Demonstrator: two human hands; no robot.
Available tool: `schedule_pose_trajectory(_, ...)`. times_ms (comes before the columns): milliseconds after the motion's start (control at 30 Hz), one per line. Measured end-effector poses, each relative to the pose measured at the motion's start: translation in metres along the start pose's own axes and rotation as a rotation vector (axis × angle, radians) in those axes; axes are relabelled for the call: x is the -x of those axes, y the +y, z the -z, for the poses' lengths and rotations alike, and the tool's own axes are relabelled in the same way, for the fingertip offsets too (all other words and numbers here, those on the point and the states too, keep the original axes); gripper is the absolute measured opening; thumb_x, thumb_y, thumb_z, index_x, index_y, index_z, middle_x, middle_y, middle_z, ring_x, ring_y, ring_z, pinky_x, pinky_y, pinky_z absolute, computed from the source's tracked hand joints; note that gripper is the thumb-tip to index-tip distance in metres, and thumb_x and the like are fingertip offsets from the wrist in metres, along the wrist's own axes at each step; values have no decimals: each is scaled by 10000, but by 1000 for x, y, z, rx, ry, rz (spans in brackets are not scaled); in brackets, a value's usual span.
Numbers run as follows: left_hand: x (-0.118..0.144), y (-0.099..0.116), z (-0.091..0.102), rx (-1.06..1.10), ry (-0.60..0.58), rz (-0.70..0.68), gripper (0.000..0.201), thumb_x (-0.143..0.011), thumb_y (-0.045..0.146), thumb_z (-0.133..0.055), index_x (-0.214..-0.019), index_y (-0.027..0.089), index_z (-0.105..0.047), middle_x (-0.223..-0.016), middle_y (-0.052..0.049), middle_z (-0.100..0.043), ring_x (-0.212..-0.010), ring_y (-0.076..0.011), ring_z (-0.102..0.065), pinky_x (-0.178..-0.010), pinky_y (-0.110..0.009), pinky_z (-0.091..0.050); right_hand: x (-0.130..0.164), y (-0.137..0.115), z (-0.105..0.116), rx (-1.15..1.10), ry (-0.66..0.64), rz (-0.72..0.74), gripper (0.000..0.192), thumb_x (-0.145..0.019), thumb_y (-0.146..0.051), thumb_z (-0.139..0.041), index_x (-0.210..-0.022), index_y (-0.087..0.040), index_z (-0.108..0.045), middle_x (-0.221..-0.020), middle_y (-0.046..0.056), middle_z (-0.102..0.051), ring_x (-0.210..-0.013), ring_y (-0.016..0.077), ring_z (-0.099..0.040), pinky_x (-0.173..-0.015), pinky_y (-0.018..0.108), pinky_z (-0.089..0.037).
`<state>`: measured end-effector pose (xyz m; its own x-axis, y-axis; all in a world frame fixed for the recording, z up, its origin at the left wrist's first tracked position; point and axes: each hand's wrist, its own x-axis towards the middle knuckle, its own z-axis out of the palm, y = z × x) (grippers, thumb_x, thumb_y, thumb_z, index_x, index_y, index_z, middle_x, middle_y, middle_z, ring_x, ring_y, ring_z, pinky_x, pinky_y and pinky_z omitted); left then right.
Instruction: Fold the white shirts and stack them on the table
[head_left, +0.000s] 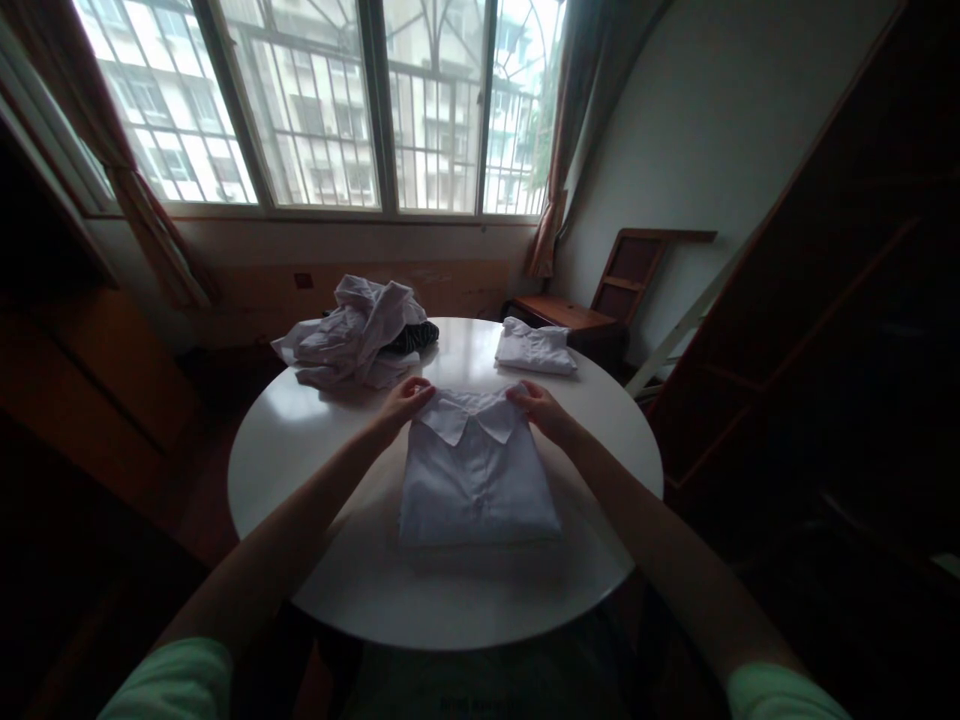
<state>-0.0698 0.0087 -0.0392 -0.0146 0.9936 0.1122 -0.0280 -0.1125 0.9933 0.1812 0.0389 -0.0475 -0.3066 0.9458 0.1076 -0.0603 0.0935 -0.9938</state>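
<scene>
Green sleeves point(176, 685) frame the bottom edge, and both bare forearms reach out over the table point(315, 590). At the far end of the folded shirt point(476, 480) the left hand point(403, 400) rests with curled fingers on the left collar corner, and the right hand point(534, 405) does the same on the right corner. Whether either hand pinches the cloth or only presses on it, I cannot tell.

That shirt lies flat as a neat rectangle, its long axis running from near to far, collar point(472, 412) pointing far toward the window point(330, 100). Its body stretches from the hands back toward the camera, so the grip sits at its far edge, one hand on each side.

Farther left on the table lies a rumpled heap of white clothes point(352, 335) with something dark beneath it. Far right, near the rim, sits a second folded shirt point(534, 347), well apart from the hands.

Round, white and glossy, the table reflects window light. Behind it stand a barred window with curtains point(551, 210), a wooden chair point(600, 300) at far right, and dark shelving point(825, 300) along the right wall.
</scene>
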Motion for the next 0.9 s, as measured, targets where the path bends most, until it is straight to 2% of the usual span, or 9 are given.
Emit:
schedule_pose_trajectory(100, -1, -3, -4, 55, 37, 31, 303, -566, 358, -704, -693, 160, -512, -534, 54, -459, -445, -51, -394, -407, -169, -233, 0, 0, -3, 12, 30, -17, 334, -564, -430, -689, -748, -189, -548, -695, -9, -590, -600, 123, -515, -535, 228, -385)
schedule_pose_trajectory(300, 1, -3, -7, 189, 58, 126, 286, -570, 336, -695, -671, 140, -513, -523, 36, -477, -446, -65, -429, -426, -185, -304, 1, -1, -4, 31, 65, -20, 372, -542, -465, -701, -731, -168, -584, -650, -1, -593, -582, 123, -515, -522, 229, -380)
schedule_pose_trajectory(400, 1, -4, -8, 216, 51, 127, 287, -580, 344, -692, -676, 132, -525, -525, 29, -490, -447, -67, -432, -433, -191, -316, 1, -1, -5, 39, 91, -23, 400, -520, -485, -707, -731, -164, -592, -659, 6, -598, -588, 126, -513, -527, 234, -379)
schedule_pose_trajectory(633, -5, -13, -8, 132, 130, 109, 244, -635, 336, -656, -667, 148, -504, -503, 46, -469, -434, -69, -414, -439, -195, -306, -2, 3, -8, 62, 127, -14, 347, -523, -453, -675, -651, -166, -526, -585, -33, -524, -545, 97, -453, -509, 222, -328)
schedule_pose_trajectory(800, -8, -17, -7, 45, 194, 72, 209, -635, 281, -655, -675, 156, -493, -529, 57, -468, -442, -61, -402, -446, -189, -294, -5, 9, -8, 147, 278, 35, 311, -505, -351, -676, -570, -184, -422, -521, -72, -415, -499, 69, -363, -481, 217, -270)
schedule_pose_trajectory(900, -5, -17, -7, 34, 201, 52, 266, -607, 305, -688, -724, 156, -500, -567, 55, -488, -458, -61, -420, -450, -186, -297, -4, 10, -9, 141, 288, 27, 316, -499, -341, -688, -584, -181, -429, -542, -65, -434, -513, 75, -387, -491, 221, -285)
